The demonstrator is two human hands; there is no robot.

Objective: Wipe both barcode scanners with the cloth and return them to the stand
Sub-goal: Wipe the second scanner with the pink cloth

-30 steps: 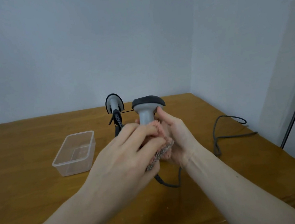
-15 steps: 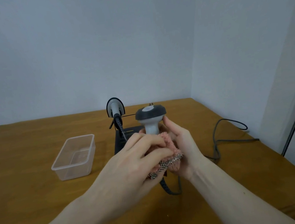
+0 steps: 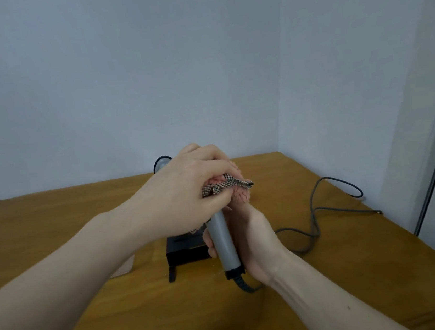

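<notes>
Your right hand [image 3: 250,240] is wrapped round the lower part of the scanner [image 3: 224,242] handle, fingers curled on its left side and palm on the right, holding it upright above the table [image 3: 52,212] so the head sits high and free for wiping. Your left hand [image 3: 186,190] comes over the top with its fingers closed on the cloth [image 3: 230,186], bunching it down onto the scanner's head; the head itself is hidden under the cloth and your knuckles, so you cannot see which faces are covered. That split makes sense: one hand steadies, the other rubs, and the grip low on the handle leaves the upper part open to the cloth.

The cable [image 3: 315,213] runs from the handle's base past your right wrist and loops off across the right of the table, slack enough, by the look of it, not to tug as you turn the scanner.

The stand [image 3: 186,251] is the black block just left of the scanner, near enough for an easy return. Behind your left hand, at the far side, a grey rounded top [image 3: 162,164] peeks out; it is probably the second scanner, though little of it shows.

As I judge it, you are mid-wipe on this scanner; its handle is not yet under the cloth, and the return to the stand is not yet done
</notes>
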